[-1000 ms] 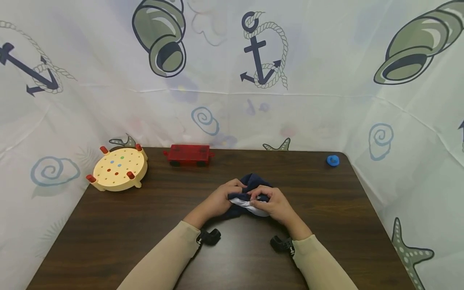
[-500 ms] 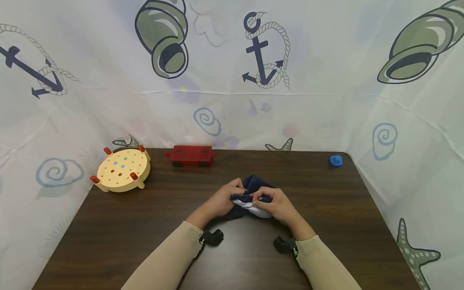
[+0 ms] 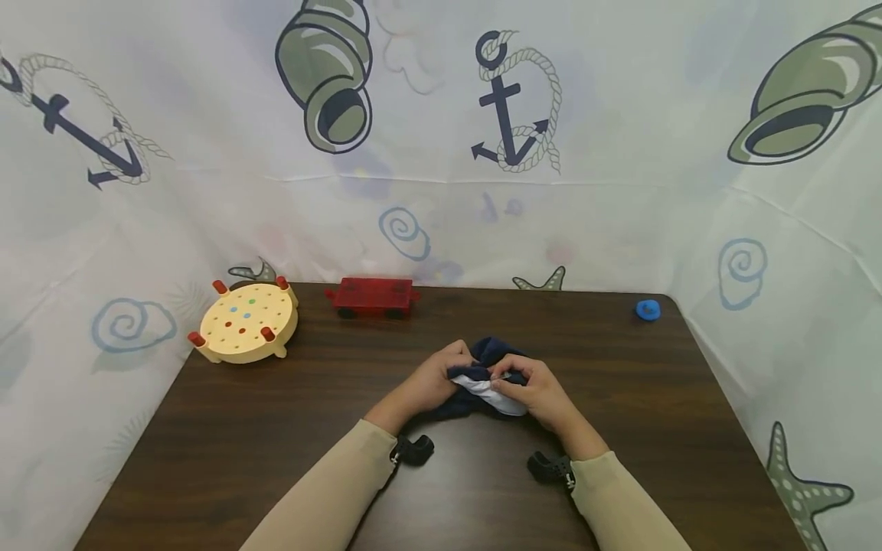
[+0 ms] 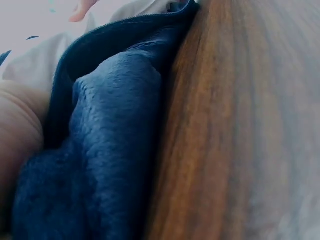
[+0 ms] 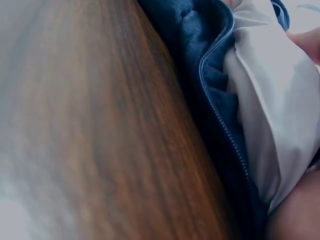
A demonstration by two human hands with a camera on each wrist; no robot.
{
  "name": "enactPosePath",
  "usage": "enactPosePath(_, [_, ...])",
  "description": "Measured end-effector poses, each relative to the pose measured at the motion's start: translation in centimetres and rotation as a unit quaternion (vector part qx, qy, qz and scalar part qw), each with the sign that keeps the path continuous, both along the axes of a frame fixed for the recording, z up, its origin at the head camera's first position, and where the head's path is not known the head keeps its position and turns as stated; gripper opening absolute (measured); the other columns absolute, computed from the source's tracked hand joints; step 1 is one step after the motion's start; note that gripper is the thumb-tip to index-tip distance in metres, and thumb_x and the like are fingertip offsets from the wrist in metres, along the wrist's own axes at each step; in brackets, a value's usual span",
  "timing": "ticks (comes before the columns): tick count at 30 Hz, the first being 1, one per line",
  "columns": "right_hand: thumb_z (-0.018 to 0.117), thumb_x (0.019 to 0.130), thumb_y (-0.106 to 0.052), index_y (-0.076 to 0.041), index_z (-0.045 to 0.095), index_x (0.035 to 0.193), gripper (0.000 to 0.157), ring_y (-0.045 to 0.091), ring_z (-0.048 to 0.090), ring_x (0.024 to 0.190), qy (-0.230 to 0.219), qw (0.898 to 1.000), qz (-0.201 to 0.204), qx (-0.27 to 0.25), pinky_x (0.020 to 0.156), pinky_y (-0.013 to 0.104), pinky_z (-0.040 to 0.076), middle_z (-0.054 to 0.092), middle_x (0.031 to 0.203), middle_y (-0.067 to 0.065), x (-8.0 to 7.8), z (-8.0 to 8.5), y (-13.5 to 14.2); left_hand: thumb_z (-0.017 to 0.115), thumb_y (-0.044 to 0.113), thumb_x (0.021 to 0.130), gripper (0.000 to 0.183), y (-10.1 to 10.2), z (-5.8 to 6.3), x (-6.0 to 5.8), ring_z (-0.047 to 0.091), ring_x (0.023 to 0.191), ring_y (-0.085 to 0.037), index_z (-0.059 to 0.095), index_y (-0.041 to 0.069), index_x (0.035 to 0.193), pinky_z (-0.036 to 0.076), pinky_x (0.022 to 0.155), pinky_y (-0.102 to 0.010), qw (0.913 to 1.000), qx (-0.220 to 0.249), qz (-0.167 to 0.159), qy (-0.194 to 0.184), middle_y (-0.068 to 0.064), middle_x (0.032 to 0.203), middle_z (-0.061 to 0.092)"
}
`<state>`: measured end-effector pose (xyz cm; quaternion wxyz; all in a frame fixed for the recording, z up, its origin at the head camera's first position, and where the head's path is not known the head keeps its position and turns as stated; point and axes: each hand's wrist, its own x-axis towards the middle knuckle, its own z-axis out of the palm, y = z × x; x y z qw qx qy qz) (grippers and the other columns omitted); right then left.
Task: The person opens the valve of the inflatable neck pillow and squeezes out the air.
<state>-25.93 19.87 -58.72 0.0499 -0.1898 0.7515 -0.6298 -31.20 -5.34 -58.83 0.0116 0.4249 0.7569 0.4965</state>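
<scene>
A navy plush cloth item [image 3: 491,352] with a white lining [image 3: 501,398] lies bunched in the middle of the table, under both hands. Along its navy edge, the right wrist view shows a zipper [image 5: 220,110]. My left hand [image 3: 441,375] grips the bunched cloth from the left, its fingertips partly hidden in the folds. With thumb and fingers, my right hand [image 3: 534,390] pinches the fabric at the border of navy and white. Soft navy pile [image 4: 120,115] fills the left wrist view beside the table. What kind of article it is cannot be told.
A cream round toy [image 3: 251,321] with red-tipped legs stands at the table's far left. Next to it is a red wheeled toy wagon [image 3: 375,297] by the back edge. A small blue object [image 3: 648,309] lies at the back right corner. Patterned white curtain surrounds the dark table [image 3: 620,360].
The head view has shifted slightly, so everything appears a little further right. Both hands keep their hold on the cloth, with only small motion of the right fingers.
</scene>
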Motion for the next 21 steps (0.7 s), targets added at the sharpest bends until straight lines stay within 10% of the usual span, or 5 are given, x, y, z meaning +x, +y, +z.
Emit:
enactPosePath(7, [0.083,0.098,-0.015,-0.011,0.077,0.11,0.014,0.023,0.065,0.127,0.01,1.0,-0.027,0.002,0.112,0.03,0.046,0.076,0.125,0.008,-0.8,-0.6,0.6,0.072,-0.001,0.094,0.035,-0.7,0.8,0.5,0.042,0.145,-0.033,0.073,0.023,0.119,0.037,0.113,-0.055,0.988,-0.132,0.065,0.048,-0.009,0.161,0.047])
enactPosePath(15, [0.084,0.097,-0.021,-0.022,0.074,0.104,0.013,0.036,0.064,0.139,0.007,0.997,-0.026,0.077,0.118,0.068,0.043,0.075,0.137,0.005,-0.6,-1.1,1.1,0.07,0.045,0.106,0.069,-2.1,1.9,3.6,-0.01,0.172,-0.036,0.041,0.038,0.168,0.019,0.13,-0.075,0.9669,-0.253,-0.029,0.018,-0.001,0.187,0.002])
enactPosePath(21, [0.08,0.101,-0.022,-0.024,0.073,0.109,0.011,0.032,0.065,0.137,0.055,0.985,0.021,0.163,0.114,0.059,0.052,0.073,0.135,0.002,0.7,1.3,2.5,0.062,0.053,0.107,0.066,-2.4,1.7,5.5,-0.011,0.17,-0.047,0.033,0.052,0.166,0.036,0.124,-0.071,0.9537,-0.297,-0.02,0.045,-0.001,0.186,-0.012])
